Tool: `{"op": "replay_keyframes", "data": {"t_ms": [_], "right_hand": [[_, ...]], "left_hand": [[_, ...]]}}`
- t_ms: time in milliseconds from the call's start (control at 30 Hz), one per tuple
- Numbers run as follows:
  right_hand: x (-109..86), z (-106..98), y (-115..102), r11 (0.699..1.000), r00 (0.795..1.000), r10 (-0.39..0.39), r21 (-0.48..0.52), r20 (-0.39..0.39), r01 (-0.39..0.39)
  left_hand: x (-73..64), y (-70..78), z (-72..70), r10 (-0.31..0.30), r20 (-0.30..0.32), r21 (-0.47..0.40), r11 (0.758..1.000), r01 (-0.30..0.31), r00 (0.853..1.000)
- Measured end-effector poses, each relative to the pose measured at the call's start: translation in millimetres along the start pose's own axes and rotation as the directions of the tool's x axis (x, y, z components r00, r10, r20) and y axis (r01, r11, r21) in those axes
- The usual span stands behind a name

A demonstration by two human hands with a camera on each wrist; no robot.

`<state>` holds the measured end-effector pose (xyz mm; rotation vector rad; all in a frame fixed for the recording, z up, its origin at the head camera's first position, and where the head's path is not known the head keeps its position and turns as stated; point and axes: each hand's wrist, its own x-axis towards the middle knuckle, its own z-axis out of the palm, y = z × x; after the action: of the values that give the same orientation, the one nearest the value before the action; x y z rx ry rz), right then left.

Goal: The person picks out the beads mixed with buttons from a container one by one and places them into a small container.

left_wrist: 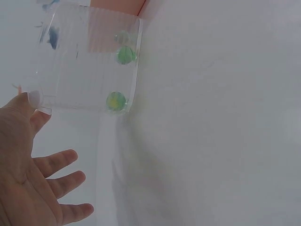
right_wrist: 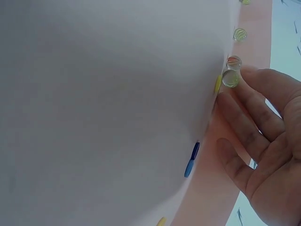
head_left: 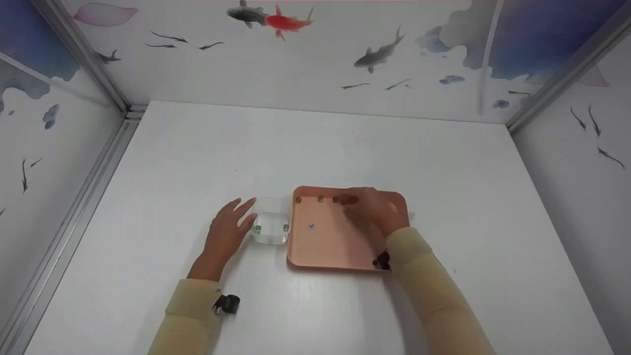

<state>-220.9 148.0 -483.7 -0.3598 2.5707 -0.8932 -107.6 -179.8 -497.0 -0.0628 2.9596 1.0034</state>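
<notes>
In the head view my left hand (head_left: 229,230) is at the left side of a clear plastic box (head_left: 271,240). Thumb and forefinger pinch the box's corner in the left wrist view, the other fingers spread. Green glass marbles (left_wrist: 125,55) lie inside. My right hand (head_left: 369,207) reaches over the far edge of a pink tray (head_left: 335,246), where its fingertips pinch a clear marble (right_wrist: 230,78). Right beside that one sits a red-striped marble (right_wrist: 233,62). Further left along the same edge is a yellow-green striped marble (right_wrist: 240,34).
Left of the tray's middle lies a single bluish marble (head_left: 311,226). A small black wrist camera (head_left: 383,260) shows beside the right sleeve (head_left: 424,276), another (head_left: 228,303) beside the left. The white table (head_left: 315,148) is bordered by panels painted with fish.
</notes>
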Motion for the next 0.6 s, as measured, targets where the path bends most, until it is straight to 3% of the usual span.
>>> {"op": "replay_keyframes", "data": {"t_ms": [133,600], "right_hand": [[0.3,-0.4,0.4,0.999,0.999,-0.036,-0.031,-0.005,0.035],[1.5,3.7,1.6,0.999,1.0,-0.019,-0.042,-0.017,0.018]], "left_hand": [[0.1,0.4,0.0,-0.001,-0.004,0.0,1.0,0.001,1.0],[0.9,-1.4,1.4,-0.006,-0.01,0.002,1.0,0.006,1.0]]}}
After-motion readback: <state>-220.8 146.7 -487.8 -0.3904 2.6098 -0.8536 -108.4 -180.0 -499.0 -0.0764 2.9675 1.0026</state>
